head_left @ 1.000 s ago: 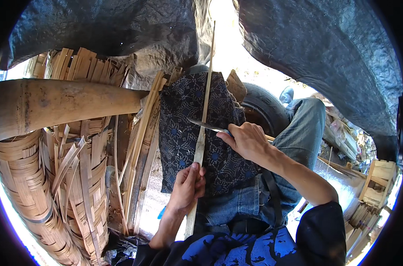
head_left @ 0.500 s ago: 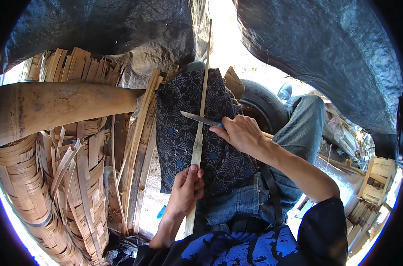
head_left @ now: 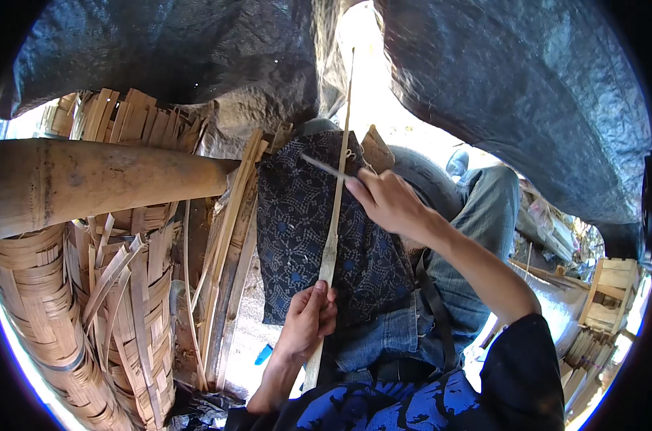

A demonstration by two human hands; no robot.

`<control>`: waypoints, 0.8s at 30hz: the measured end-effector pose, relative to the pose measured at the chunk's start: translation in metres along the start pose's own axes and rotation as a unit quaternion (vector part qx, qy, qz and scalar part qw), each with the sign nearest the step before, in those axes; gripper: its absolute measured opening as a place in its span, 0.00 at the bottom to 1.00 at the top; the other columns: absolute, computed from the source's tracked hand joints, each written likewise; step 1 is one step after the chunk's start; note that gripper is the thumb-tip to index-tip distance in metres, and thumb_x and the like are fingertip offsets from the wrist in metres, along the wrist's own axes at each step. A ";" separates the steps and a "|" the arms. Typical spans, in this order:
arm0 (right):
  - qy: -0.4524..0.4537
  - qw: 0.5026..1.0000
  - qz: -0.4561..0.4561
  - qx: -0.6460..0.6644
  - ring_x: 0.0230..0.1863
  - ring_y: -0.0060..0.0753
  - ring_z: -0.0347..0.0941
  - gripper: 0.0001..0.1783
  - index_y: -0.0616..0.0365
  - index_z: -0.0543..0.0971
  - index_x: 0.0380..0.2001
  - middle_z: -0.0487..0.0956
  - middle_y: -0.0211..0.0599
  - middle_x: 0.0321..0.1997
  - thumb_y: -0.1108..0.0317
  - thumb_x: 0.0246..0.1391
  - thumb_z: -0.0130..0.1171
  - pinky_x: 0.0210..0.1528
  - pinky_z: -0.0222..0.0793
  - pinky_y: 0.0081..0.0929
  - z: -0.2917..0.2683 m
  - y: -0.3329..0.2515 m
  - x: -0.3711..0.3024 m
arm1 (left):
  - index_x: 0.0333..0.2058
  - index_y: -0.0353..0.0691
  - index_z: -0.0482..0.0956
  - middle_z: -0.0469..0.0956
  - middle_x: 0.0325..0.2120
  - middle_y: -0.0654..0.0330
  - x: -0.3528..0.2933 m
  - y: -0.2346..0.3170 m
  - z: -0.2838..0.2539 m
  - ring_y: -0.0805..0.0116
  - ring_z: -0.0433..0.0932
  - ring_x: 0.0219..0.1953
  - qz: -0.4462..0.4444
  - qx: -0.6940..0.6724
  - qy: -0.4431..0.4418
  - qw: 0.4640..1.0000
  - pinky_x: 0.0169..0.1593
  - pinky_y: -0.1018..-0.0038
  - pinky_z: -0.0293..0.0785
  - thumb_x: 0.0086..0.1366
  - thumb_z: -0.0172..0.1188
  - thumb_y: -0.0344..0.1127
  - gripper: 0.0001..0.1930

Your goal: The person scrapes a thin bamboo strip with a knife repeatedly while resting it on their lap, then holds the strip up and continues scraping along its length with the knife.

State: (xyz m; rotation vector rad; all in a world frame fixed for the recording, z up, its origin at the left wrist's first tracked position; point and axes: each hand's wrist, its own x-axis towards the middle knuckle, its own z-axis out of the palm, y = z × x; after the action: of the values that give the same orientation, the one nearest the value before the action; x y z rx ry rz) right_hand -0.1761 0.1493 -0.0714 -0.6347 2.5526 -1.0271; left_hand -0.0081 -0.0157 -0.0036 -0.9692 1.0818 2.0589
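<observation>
A long pale bamboo strip (head_left: pixel 329 260) runs from my waist up over my lap, thinning toward its far end in the bright gap. Around its lower part, my left hand (head_left: pixel 311 316) is closed, thumb on top. My right hand (head_left: pixel 390 200) grips a knife (head_left: pixel 322 166), its handle hidden in the fingers. The blade points left and lies across the strip's upper half. Beneath both hands, a dark blue patterned cloth (head_left: pixel 290 237) covers my lap.
At the left stand woven bamboo baskets (head_left: pixel 39 287), with a thick bamboo pole (head_left: pixel 110 176) crossing above them. Split bamboo lengths (head_left: pixel 229 251) lean beside the cloth. A tyre (head_left: pixel 423 176) sits beyond my right knee. Dark plastic sheeting (head_left: pixel 513 93) hangs overhead; a wooden crate (head_left: pixel 613 287) is at the right.
My right hand and the knife have moved up along the strip, away from me. The left hand keeps its hold, and the whole view has shifted slightly.
</observation>
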 end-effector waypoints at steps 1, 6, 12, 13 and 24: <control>-0.005 1.000 -0.011 0.010 0.05 0.27 0.62 0.26 0.60 0.69 0.16 0.64 0.33 0.05 0.53 0.61 0.42 0.07 0.57 0.31 0.000 -0.001 -0.013 | 0.27 0.42 0.66 0.53 0.12 0.73 0.000 0.000 0.000 0.83 0.49 0.10 -0.003 0.000 -0.004 1.000 0.13 0.84 0.47 0.69 0.40 0.47 0.17; 0.003 0.997 -0.041 -0.059 0.07 0.35 0.67 0.25 0.60 0.69 0.16 0.68 0.39 0.06 0.53 0.60 0.44 0.09 0.60 0.34 0.001 -0.006 -0.049 | 0.27 0.42 0.66 0.53 0.12 0.73 0.000 0.003 0.000 0.83 0.49 0.10 -0.006 0.007 -0.007 1.000 0.13 0.84 0.48 0.69 0.40 0.48 0.17; -0.066 0.996 0.041 -0.031 0.11 0.46 0.68 0.22 0.62 0.69 0.17 0.70 0.46 0.10 0.56 0.60 0.46 0.16 0.62 0.41 0.000 -0.002 -0.032 | 0.27 0.43 0.65 0.56 0.15 0.72 -0.005 0.004 0.003 0.83 0.50 0.13 -0.009 0.044 0.004 0.999 0.15 0.85 0.49 0.69 0.39 0.47 0.17; -0.037 0.998 0.006 -0.048 0.11 0.45 0.67 0.23 0.61 0.69 0.17 0.70 0.47 0.10 0.56 0.60 0.46 0.15 0.61 0.39 0.006 0.011 -0.027 | 0.27 0.43 0.65 0.55 0.15 0.72 -0.006 0.006 0.007 0.83 0.50 0.14 -0.007 0.059 0.012 0.998 0.15 0.85 0.50 0.69 0.39 0.47 0.17; 0.011 0.996 -0.009 -0.091 0.07 0.34 0.62 0.26 0.62 0.69 0.14 0.66 0.40 0.07 0.56 0.63 0.41 0.11 0.57 0.33 0.002 0.060 0.044 | 0.27 0.42 0.64 0.53 0.13 0.72 -0.046 -0.010 -0.002 0.84 0.49 0.12 -0.037 0.048 0.016 0.998 0.14 0.84 0.46 0.69 0.39 0.47 0.17</control>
State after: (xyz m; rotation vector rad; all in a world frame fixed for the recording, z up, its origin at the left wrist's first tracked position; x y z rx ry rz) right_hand -0.2294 0.1645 -0.1206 -0.6990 2.6863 -0.8172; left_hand 0.0255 -0.0207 0.0294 -0.9817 1.1330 1.9216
